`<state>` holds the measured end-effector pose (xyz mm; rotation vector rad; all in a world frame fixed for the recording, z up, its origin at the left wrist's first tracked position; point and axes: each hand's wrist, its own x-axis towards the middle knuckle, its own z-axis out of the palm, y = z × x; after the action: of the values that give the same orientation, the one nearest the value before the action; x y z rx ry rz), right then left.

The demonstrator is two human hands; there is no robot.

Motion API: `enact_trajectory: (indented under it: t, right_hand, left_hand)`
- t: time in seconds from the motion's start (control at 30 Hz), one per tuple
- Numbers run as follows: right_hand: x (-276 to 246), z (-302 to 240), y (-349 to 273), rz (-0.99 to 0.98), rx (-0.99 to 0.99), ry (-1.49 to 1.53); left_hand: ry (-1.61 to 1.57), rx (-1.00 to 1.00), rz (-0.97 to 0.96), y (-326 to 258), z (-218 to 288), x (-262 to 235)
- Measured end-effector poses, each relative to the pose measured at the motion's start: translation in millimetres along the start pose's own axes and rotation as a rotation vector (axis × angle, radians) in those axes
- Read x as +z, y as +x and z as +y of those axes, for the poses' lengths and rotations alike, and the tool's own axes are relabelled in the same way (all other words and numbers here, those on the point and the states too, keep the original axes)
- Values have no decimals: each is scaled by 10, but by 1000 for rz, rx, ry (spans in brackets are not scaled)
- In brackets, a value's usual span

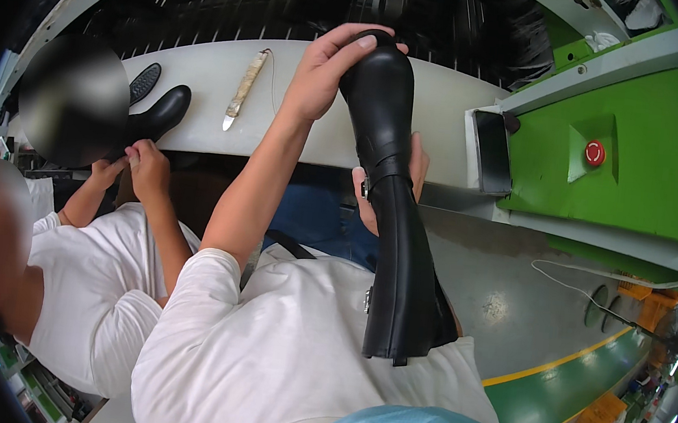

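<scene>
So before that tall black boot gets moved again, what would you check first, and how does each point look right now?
1. Left hand has a grip on the toe of the black boot: ok, fingers wrap over it.
2. Right hand supports the boot near the ankle: ok, though mostly hidden behind the shaft.
3. Knife lying on the white bench, apart from both hands: ok.
4. Other boot on the bench clear of the held one: ok.
5. Neighbouring person's hands out of the way: ok, they are off to the left.
6. Boot's sole condition: cannot tell.
</scene>
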<state>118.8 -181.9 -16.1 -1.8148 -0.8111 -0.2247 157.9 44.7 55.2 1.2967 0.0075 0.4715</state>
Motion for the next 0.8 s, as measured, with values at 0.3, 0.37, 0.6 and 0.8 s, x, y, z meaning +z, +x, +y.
enact_trajectory:
  t: [0.3,0.37,0.6,0.8]
  right_hand:
    - [108,166,54,26,56,30]
    - [86,106,90,19,101,17]
    - [125,49,118,-7,100,-15]
    - [90,100,173,33,6,72]
  left_hand:
    - [60,-27,111,-18,-60,34]
    - [81,-37,105,11,-108,48]
    - [39,-50,100,-17,-133,20]
    - [-57,-116,133,-22,-115,104]
